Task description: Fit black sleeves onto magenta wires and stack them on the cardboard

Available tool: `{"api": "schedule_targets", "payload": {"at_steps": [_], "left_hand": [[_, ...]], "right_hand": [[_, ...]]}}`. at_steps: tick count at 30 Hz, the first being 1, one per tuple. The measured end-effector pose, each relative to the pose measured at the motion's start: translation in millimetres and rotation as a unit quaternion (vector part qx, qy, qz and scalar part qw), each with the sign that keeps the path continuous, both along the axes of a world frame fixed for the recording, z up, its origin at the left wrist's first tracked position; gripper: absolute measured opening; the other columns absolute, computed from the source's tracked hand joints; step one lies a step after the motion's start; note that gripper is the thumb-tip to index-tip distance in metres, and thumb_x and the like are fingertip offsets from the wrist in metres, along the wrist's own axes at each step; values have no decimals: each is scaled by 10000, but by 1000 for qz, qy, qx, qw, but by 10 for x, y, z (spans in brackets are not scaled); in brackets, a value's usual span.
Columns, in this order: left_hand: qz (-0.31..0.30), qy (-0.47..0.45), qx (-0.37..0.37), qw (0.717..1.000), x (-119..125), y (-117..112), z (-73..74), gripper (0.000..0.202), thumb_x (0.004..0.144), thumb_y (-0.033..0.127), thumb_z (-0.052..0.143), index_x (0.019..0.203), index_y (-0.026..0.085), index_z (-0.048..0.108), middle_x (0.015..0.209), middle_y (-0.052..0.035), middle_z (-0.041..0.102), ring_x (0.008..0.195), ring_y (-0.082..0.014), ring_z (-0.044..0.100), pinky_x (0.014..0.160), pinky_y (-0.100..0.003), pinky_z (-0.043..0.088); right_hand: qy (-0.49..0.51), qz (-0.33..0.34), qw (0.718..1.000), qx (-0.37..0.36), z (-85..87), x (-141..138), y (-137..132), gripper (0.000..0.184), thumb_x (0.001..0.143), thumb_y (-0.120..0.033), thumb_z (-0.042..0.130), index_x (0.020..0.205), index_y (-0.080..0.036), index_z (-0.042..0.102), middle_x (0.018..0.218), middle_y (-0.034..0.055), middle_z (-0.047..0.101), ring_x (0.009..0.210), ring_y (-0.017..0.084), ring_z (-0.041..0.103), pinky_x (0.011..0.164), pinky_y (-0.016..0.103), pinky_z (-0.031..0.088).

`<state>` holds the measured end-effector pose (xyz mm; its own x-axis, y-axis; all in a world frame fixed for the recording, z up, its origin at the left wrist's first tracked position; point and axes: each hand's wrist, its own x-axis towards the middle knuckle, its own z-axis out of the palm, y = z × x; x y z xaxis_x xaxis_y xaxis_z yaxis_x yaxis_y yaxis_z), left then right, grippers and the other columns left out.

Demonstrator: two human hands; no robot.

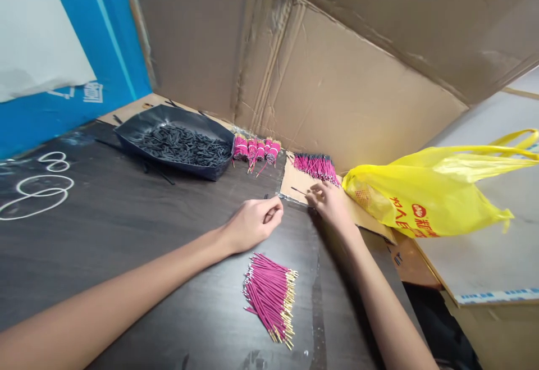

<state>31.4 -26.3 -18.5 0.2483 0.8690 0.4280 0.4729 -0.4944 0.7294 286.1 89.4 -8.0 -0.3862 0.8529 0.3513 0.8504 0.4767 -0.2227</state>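
Our left hand (pixel 255 224) is curled into a loose fist above the dark wood-grained desk (pixel 168 213); we cannot tell whether anything is inside it. Our right hand (pixel 330 201) is over the flat tan cardboard sheet (pixel 292 182), its fingers bent and drawn nearly together at one end of a thin, dark-tipped stick (pixel 298 190) that points toward our left side. Whether the fingers grip this stick or it lies on the cardboard, we cannot tell.

Just beyond our right hand, on the same sheet, lies a dense row of slim magenta wires with black ends (pixel 315 167). On the near side of our left hand, we have a fanned pile of magenta wires with gold tips (pixel 269 297), the gold ends toward our right and silvery ends toward our left.

Beyond our left hand stand short magenta bundles bound with white bands (pixel 256 150). To the left of those is a black sloping-sided tray (pixel 206 172), filled with short black tubes (pixel 183 142). Well out to the left of our left hand lie thin white loops (pixel 37 193). To the right of our right hand, a yellow plastic bag with red lettering (pixel 446 190) rests against the cardboard sheet's edge.
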Motion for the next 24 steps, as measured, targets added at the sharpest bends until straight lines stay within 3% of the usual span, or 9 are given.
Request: {"api": "schedule_targets", "payload": {"at_steps": [3,7,11,14,18,24], "left_hand": [[6,12,5,1000,-1,0,-1,169,987,255,517,859,182,601,648,37,502,591,-117,453,611,-262,345],[4,25,9,1000,2,-1,-13,169,983,245,510,859,180,605,654,35,519,592,-115,474,617,-262,351],[-6,36,11,999,6,-7,-29,157,975,235,505,865,180,601,655,35,535,582,-114,484,615,-265,350],[-11,50,11,999,6,-10,-37,160,980,239,498,873,183,604,653,31,546,572,-119,483,614,-272,344],[-12,66,14,998,8,-15,-46,176,984,235,489,858,187,602,646,23,560,564,-131,481,610,-283,334],[-10,88,19,996,17,-11,-62,177,984,232,490,856,193,606,630,16,564,563,-150,508,605,-291,330]], "right_hand": [[-40,24,999,-14,-97,-103,-80,168,990,-273,551,886,-210,666,982,97,696,926,242,623,800,316,440],[-35,-15,999,-13,-120,-79,-19,146,988,-271,536,889,-206,623,988,110,712,927,245,637,798,310,437],[-1,-137,990,11,85,110,334,242,1036,-293,417,979,-175,621,1008,131,735,901,243,663,779,310,439],[-2,-202,979,18,281,232,679,258,1024,-312,447,984,-162,652,1033,151,746,944,266,676,778,311,433],[-23,-231,973,3,397,264,991,224,983,-290,520,942,-160,698,985,152,759,951,268,689,779,301,439],[-41,-229,973,-1,342,189,1129,209,962,-268,550,989,-158,726,1017,157,760,976,262,691,807,299,453]]}}
